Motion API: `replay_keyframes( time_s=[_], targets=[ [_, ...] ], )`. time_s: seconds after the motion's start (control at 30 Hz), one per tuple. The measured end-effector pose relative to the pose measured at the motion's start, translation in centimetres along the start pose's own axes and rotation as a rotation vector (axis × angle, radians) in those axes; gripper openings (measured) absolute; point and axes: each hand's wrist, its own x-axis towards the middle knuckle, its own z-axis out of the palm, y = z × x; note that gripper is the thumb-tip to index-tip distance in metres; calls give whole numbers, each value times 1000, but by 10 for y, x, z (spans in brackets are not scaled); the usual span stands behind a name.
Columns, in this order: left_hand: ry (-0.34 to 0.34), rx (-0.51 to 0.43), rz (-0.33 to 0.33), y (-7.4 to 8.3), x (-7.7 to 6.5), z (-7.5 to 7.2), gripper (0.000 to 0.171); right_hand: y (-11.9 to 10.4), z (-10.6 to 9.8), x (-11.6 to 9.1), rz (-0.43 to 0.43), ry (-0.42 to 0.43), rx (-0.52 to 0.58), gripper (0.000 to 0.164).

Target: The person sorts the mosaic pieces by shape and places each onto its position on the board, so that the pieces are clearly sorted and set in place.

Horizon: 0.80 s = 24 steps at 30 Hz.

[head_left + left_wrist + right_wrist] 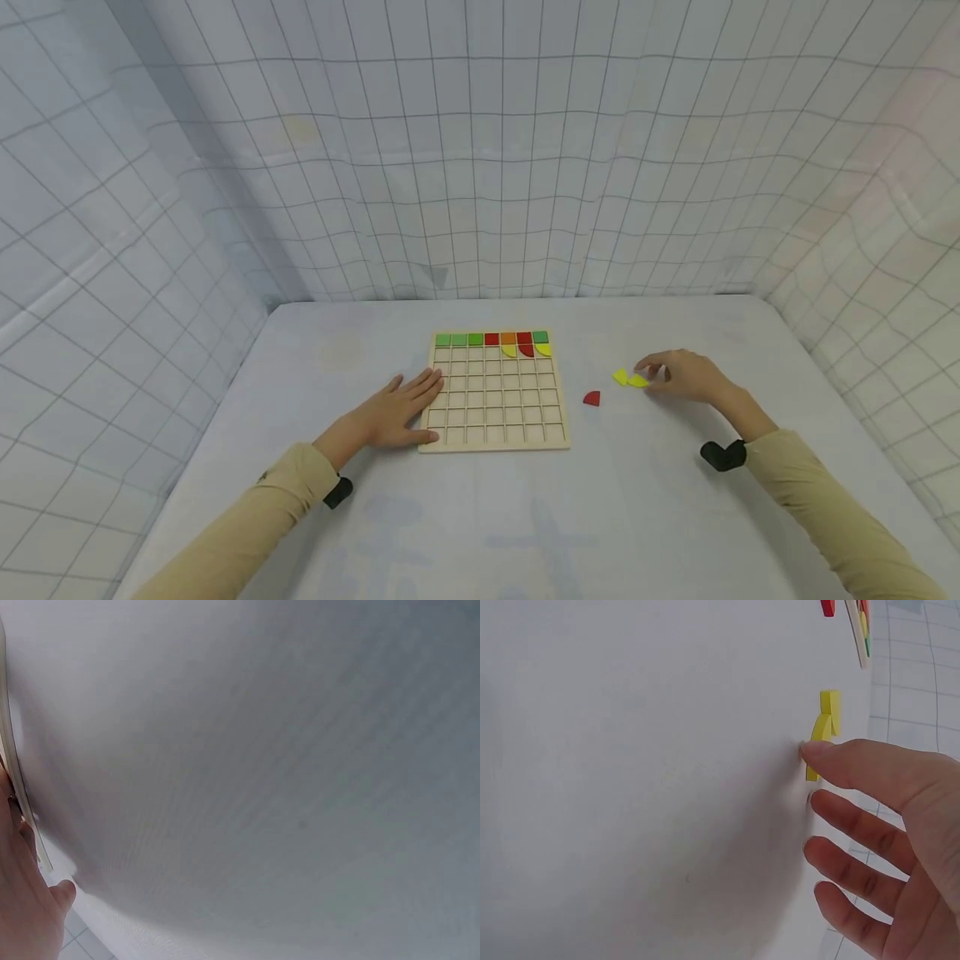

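My left hand [397, 412] lies flat with spread fingers over the left edge of a wooden grid board [495, 447]. In the left wrist view only part of that hand [26, 900] shows, beside the board's edge. To the right of the board, my right hand [686, 375] is lowered over a yellow quarter-circle piece [637, 381], thumb and forefinger apart beside it. The right wrist view has the thumb [832, 759] overlapping this piece [822, 727], the other fingers loosely bent. Close by lies a second yellow piece [620, 377].
A red quarter-circle piece [592, 398] lies between the board and the yellow pieces. Green, red and orange squares [508, 338] fill the board's far row; yellow and red quarter-circles [526, 351] sit below them at the right. Checked cloth walls [495, 167] surround the white table [465, 517].
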Motion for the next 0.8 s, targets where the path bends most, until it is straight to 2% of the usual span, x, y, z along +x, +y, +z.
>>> replay_keyframes(
  time_s=[0.1, 0.37, 0.8],
  targets=[
    [0, -2, 5, 0, 0, -1, 90, 1, 2, 0, -16, -8, 16, 33],
    [2, 10, 11, 0, 0, -1, 90, 3, 2, -2, -43, 8, 20, 24],
    [11, 15, 5, 2, -2, 0, 91, 6, 7, -8, -24, 48, 67, 23]
  ],
)
